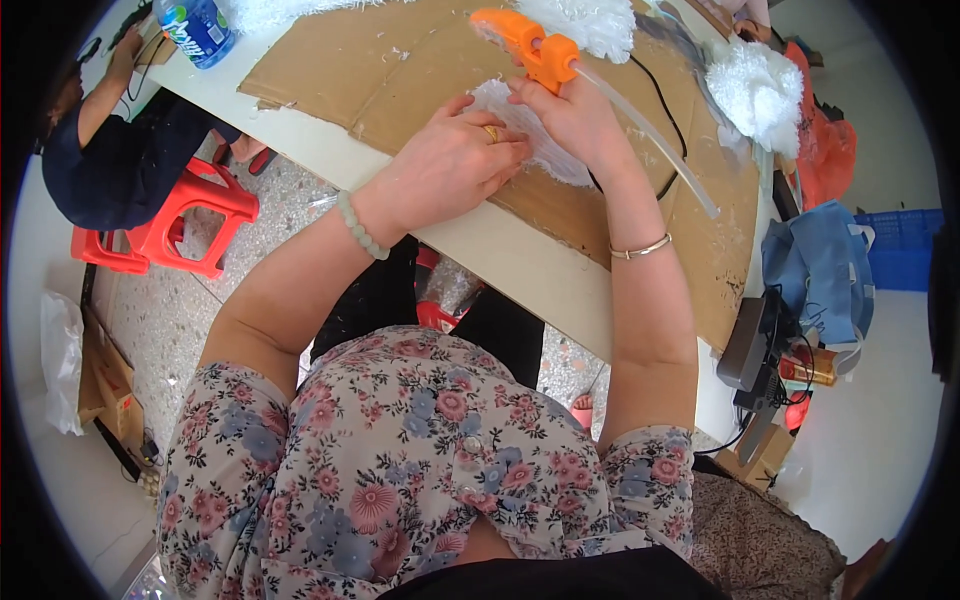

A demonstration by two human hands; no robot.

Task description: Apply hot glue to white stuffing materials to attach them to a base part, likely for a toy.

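My right hand (577, 118) is wrapped round an orange hot glue gun (552, 62). Its nozzle points away to the upper left, and a long translucent glue stick (650, 138) sticks out of its back end toward me. My left hand (452, 165), with a ring on one finger, has its fingers bent over the left side of a white, thin, ruffled piece of material (548, 150). That piece lies on brown cardboard (345, 60) under both hands. What the left fingertips pinch is partly hidden behind the hand.
White shaggy bundles (755, 95) lie right of the cardboard, with more along the far edge. A black cable (672, 120) crosses it. A blue-labelled bottle (195, 32) stands far left. Another person (120, 165) sits left by a red stool (195, 215). A blue bag (820, 265) hangs right.
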